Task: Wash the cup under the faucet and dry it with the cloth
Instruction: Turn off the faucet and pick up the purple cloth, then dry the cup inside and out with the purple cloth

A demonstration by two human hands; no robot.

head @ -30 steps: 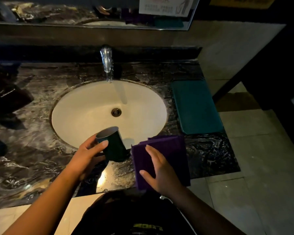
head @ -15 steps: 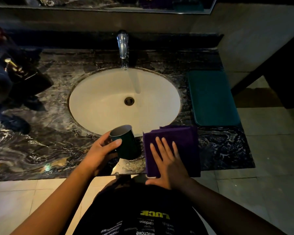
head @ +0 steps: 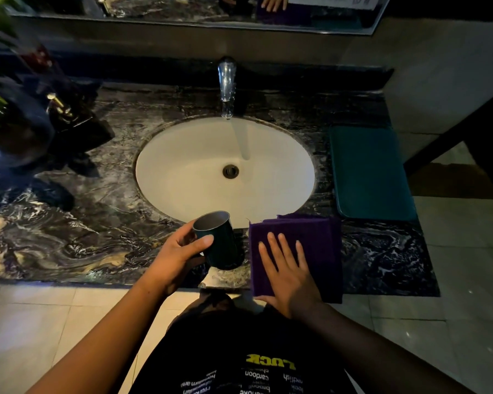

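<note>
Wrapping around the cup [head: 219,241], the left hand [head: 180,257] is holding it by the side wall, thumb lying across the near face just below the rim and the other fingers curled behind, out of sight. The cup is tilting, mouth up and away from the person, over the counter [head: 103,240] at the near edge of the sink [head: 182,172]; whether its base is touching the stone I cannot tell. It looks like a small, stiff, thin-walled cup, probably light, and likely slick once wet, so a full wrap around the middle of the wall seems the safest hold. The right hand [head: 289,273] is lying flat with fingers spread on the folded cloth [head: 319,240], pressing it to the counter just right of the cup, gripping nothing. The cloth looks soft and limp and should bunch easily when pinched. Beyond the sink, the faucet [head: 227,81] is running water [head: 241,140] into the bowl, well apart from the cup.
</note>
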